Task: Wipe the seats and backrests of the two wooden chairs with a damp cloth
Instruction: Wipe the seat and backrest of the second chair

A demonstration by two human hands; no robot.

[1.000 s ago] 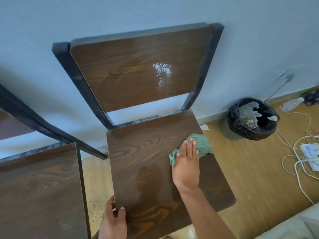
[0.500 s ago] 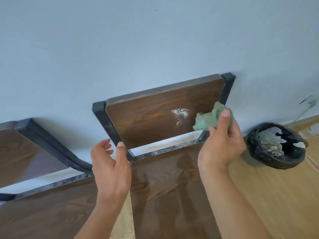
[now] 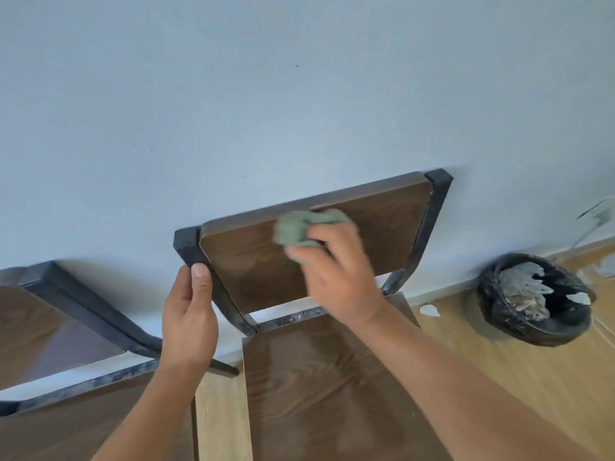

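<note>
A dark wooden chair with a black metal frame stands against the pale wall. Its backrest [image 3: 382, 227] faces me and its seat [image 3: 326, 387] shows a wet sheen. My right hand [image 3: 339, 271] presses a crumpled green cloth [image 3: 296, 231] against the upper middle of the backrest; hand and cloth are motion-blurred. My left hand [image 3: 189, 314] grips the black frame post [image 3: 189, 244] at the backrest's left edge. A second wooden chair [image 3: 50, 327] stands at the left, only partly in view.
A black bin [image 3: 532, 301] lined with a bag and holding crumpled plastic stands on the wooden floor [image 3: 499, 377] to the right of the chair. A white scrap [image 3: 429, 310] lies by the skirting. A narrow strip of floor separates the two seats.
My right hand lifted the cloth off the seat and moved it left onto the backrest, over the white spot. My left hand left the seat's front edge and took hold of the left frame post.
</note>
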